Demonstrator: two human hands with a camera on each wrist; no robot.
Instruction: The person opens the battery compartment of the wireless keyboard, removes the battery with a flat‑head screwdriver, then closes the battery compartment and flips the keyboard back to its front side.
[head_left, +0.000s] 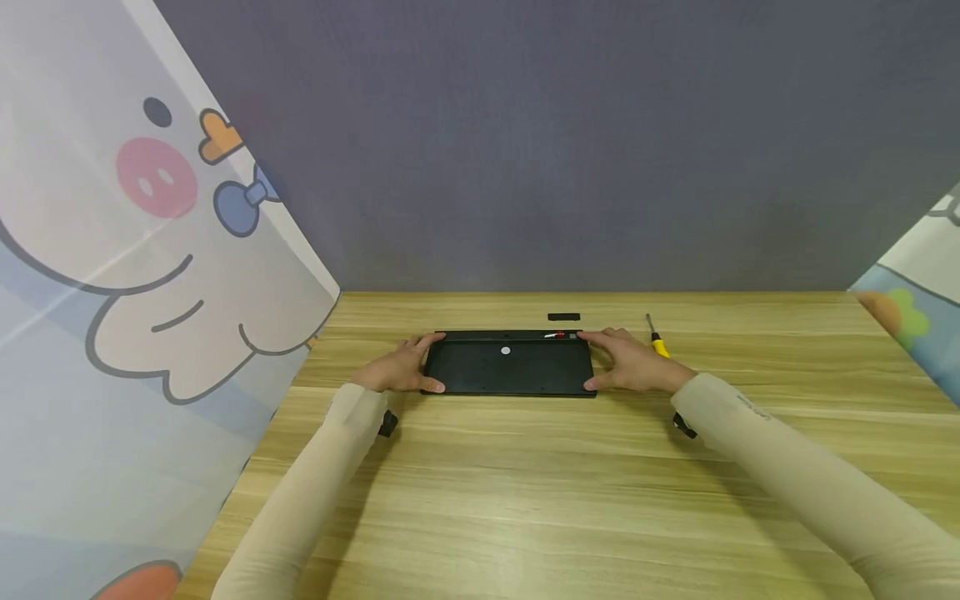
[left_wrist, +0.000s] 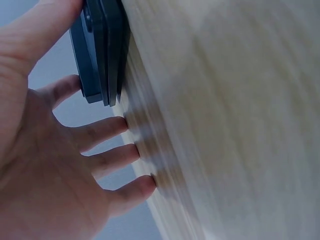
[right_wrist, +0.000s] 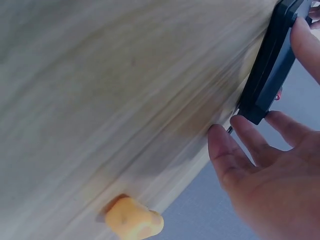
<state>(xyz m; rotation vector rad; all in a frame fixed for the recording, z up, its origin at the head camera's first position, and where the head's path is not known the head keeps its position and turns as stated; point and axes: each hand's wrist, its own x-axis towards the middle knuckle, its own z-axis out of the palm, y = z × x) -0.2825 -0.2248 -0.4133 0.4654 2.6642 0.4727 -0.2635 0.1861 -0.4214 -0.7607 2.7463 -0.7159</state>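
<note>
A black keyboard (head_left: 510, 371) lies underside up on the wooden table, with a round white sticker on its back. In the raised strip along its far edge is a small red and silver battery (head_left: 554, 335). My left hand (head_left: 401, 367) holds the left end between thumb and index finger; in the left wrist view the other fingers reach down to the tabletop beside the keyboard (left_wrist: 102, 55). Opposite, my right hand (head_left: 630, 360) holds the right end, its thumb on the near corner and index finger at the far corner.
A small black battery cover (head_left: 564, 317) lies behind the keyboard. To the right of it is a screwdriver (head_left: 658, 343) with a yellow handle, partly behind the right hand. A grey panel (head_left: 525, 167) rises at the table's back edge, and a cartoon-printed sheet (head_left: 150, 333) stands on the left.
</note>
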